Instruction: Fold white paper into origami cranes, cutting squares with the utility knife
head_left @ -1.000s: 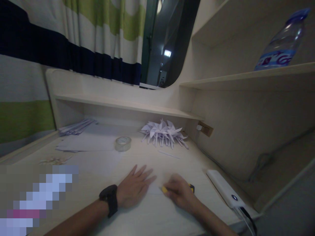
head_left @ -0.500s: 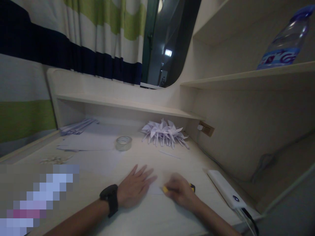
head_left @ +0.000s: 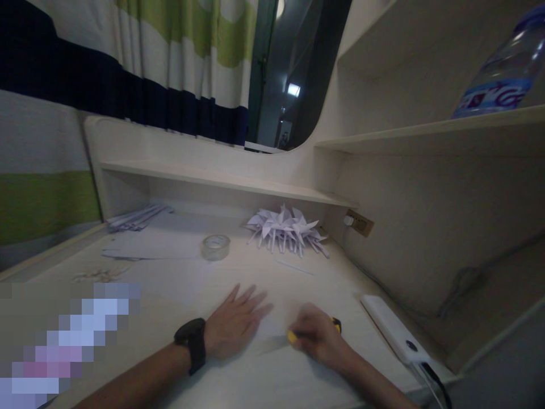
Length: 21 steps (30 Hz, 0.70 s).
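My left hand [head_left: 236, 324] lies flat on the desk with fingers spread, pressing on a white sheet of paper [head_left: 272, 326]. A black watch [head_left: 191, 343] is on that wrist. My right hand [head_left: 317, 338] is closed round a yellow and black utility knife [head_left: 293, 337], whose blade [head_left: 272, 343] points left across the paper just below my left hand's fingers.
A tape roll [head_left: 215, 246] and a pile of folded white paper pinwheels [head_left: 287, 230] lie further back. Paper sheets [head_left: 149, 244] lie at the back left. A white power bank [head_left: 394, 329] with a cable sits at the right. A water bottle [head_left: 502, 74] stands on the shelf above.
My right hand has pulled the knife slightly toward me and to the right; its blade now shows on the paper. My left hand has stayed flat.
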Each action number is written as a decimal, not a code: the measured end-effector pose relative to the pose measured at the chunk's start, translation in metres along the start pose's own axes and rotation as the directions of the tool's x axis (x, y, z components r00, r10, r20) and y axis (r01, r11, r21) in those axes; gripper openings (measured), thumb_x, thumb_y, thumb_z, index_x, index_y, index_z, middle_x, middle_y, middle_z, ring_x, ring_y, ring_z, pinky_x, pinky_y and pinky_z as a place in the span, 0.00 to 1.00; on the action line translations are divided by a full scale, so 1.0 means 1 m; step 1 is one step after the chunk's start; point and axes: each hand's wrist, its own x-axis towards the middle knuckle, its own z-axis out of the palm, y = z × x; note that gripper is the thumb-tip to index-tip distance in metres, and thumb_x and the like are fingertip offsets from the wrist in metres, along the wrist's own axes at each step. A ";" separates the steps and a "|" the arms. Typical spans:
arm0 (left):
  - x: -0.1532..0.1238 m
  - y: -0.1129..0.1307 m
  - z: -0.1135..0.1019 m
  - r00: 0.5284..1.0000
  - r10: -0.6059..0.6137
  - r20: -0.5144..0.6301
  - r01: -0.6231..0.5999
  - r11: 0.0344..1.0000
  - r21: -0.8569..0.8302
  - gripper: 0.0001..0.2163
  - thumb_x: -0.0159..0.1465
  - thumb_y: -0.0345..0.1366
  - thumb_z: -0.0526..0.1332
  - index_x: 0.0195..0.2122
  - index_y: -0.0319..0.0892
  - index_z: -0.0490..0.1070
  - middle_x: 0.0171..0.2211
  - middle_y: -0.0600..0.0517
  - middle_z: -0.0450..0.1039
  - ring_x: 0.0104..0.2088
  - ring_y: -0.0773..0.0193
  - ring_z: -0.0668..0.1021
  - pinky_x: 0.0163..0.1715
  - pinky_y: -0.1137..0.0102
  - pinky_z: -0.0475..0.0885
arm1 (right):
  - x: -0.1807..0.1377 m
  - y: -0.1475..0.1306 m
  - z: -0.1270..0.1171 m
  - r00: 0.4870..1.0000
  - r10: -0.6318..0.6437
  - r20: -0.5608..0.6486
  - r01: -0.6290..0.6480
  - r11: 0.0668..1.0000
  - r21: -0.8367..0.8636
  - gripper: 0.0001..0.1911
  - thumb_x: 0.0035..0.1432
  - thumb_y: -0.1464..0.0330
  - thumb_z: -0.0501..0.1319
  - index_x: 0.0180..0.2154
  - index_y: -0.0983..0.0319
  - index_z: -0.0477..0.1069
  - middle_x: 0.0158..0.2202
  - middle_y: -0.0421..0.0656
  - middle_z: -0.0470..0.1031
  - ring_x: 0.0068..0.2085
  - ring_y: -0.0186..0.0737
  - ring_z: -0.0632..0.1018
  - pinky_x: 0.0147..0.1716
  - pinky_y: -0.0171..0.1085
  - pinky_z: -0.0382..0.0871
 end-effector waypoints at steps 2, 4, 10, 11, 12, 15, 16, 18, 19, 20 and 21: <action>0.000 -0.001 0.002 1.000 0.001 0.001 -0.001 1.000 0.002 0.20 0.72 0.41 0.39 0.65 0.58 0.49 0.66 0.54 0.50 0.65 0.49 0.52 0.60 0.42 0.43 | -0.012 0.000 -0.009 1.000 0.015 0.026 -0.016 0.999 0.043 0.22 0.60 0.51 0.55 0.30 0.60 0.78 0.29 0.41 0.65 0.34 0.40 0.69 0.33 0.37 0.59; 0.000 -0.003 0.005 1.000 0.005 -0.007 -0.005 1.000 0.001 0.20 0.72 0.42 0.39 0.65 0.58 0.49 0.66 0.55 0.50 0.65 0.50 0.52 0.60 0.43 0.43 | -0.024 -0.001 -0.019 0.997 0.059 0.044 -0.062 0.995 0.072 0.20 0.59 0.51 0.57 0.33 0.58 0.79 0.30 0.41 0.66 0.35 0.40 0.70 0.33 0.36 0.59; 0.000 0.000 -0.002 0.999 0.025 -0.047 -0.026 1.000 -0.013 0.20 0.71 0.44 0.42 0.64 0.54 0.54 0.65 0.52 0.53 0.65 0.51 0.53 0.61 0.44 0.41 | -0.042 0.000 -0.034 0.985 0.164 0.063 -0.171 0.975 0.141 0.14 0.56 0.56 0.62 0.34 0.58 0.79 0.33 0.42 0.69 0.36 0.41 0.72 0.34 0.36 0.62; 0.000 0.003 -0.007 0.998 0.035 -0.056 -0.036 0.999 -0.019 0.20 0.71 0.43 0.43 0.63 0.52 0.55 0.65 0.51 0.54 0.65 0.52 0.53 0.62 0.45 0.41 | -0.041 0.001 -0.035 0.984 0.165 0.065 -0.173 0.974 0.146 0.13 0.56 0.56 0.62 0.34 0.58 0.79 0.33 0.42 0.70 0.36 0.41 0.72 0.34 0.36 0.63; -0.001 0.007 -0.012 0.997 0.047 -0.062 -0.049 0.998 -0.029 0.20 0.71 0.42 0.44 0.62 0.51 0.57 0.64 0.51 0.56 0.65 0.53 0.54 0.63 0.47 0.41 | -0.041 0.002 -0.037 0.984 0.167 0.064 -0.175 0.972 0.159 0.13 0.56 0.57 0.62 0.34 0.59 0.78 0.34 0.43 0.70 0.36 0.41 0.72 0.34 0.36 0.63; -0.005 0.022 -0.026 0.995 0.088 -0.038 -0.091 0.990 -0.104 0.18 0.71 0.40 0.44 0.60 0.51 0.60 0.62 0.53 0.61 0.63 0.58 0.58 0.64 0.53 0.47 | -0.037 0.006 -0.044 0.985 0.167 0.034 -0.170 0.958 0.229 0.16 0.58 0.56 0.59 0.35 0.61 0.77 0.35 0.44 0.71 0.36 0.41 0.73 0.34 0.36 0.65; -0.007 0.027 -0.030 0.994 0.108 -0.026 -0.110 0.985 -0.131 0.17 0.71 0.40 0.44 0.59 0.52 0.62 0.61 0.54 0.62 0.63 0.58 0.60 0.63 0.53 0.48 | -0.036 0.007 -0.047 0.985 0.171 0.014 -0.169 0.954 0.246 0.17 0.59 0.55 0.58 0.35 0.61 0.77 0.36 0.45 0.71 0.36 0.41 0.73 0.34 0.36 0.65; -0.011 0.035 -0.034 0.989 0.145 -0.003 -0.143 0.975 -0.170 0.17 0.71 0.41 0.45 0.58 0.54 0.63 0.60 0.55 0.63 0.62 0.57 0.61 0.63 0.52 0.50 | -0.034 0.009 -0.055 0.981 0.192 -0.031 -0.179 0.954 0.241 0.18 0.61 0.55 0.56 0.36 0.61 0.76 0.36 0.45 0.71 0.36 0.42 0.73 0.35 0.37 0.66; -0.013 0.037 -0.036 0.988 0.153 0.006 -0.149 0.972 -0.183 0.17 0.71 0.42 0.46 0.58 0.54 0.63 0.60 0.55 0.63 0.62 0.56 0.61 0.62 0.52 0.51 | -0.033 0.010 -0.058 0.977 0.205 -0.050 -0.190 0.957 0.219 0.17 0.61 0.56 0.55 0.37 0.61 0.76 0.36 0.46 0.71 0.37 0.42 0.73 0.35 0.37 0.66; -0.014 0.039 -0.037 0.988 0.155 0.013 -0.149 0.971 -0.189 0.17 0.71 0.42 0.46 0.59 0.55 0.62 0.60 0.55 0.63 0.62 0.55 0.61 0.62 0.51 0.51 | -0.033 0.010 -0.060 0.973 0.220 -0.066 -0.204 0.960 0.191 0.17 0.62 0.57 0.55 0.37 0.61 0.76 0.36 0.46 0.71 0.37 0.43 0.73 0.35 0.37 0.66; -0.016 0.041 -0.037 0.988 0.152 0.021 -0.146 0.971 -0.189 0.17 0.71 0.42 0.46 0.60 0.55 0.61 0.61 0.55 0.62 0.62 0.55 0.61 0.62 0.50 0.51 | -0.032 0.009 -0.061 0.970 0.230 -0.078 -0.216 0.963 0.161 0.16 0.62 0.58 0.55 0.38 0.61 0.76 0.36 0.46 0.71 0.37 0.43 0.73 0.36 0.37 0.67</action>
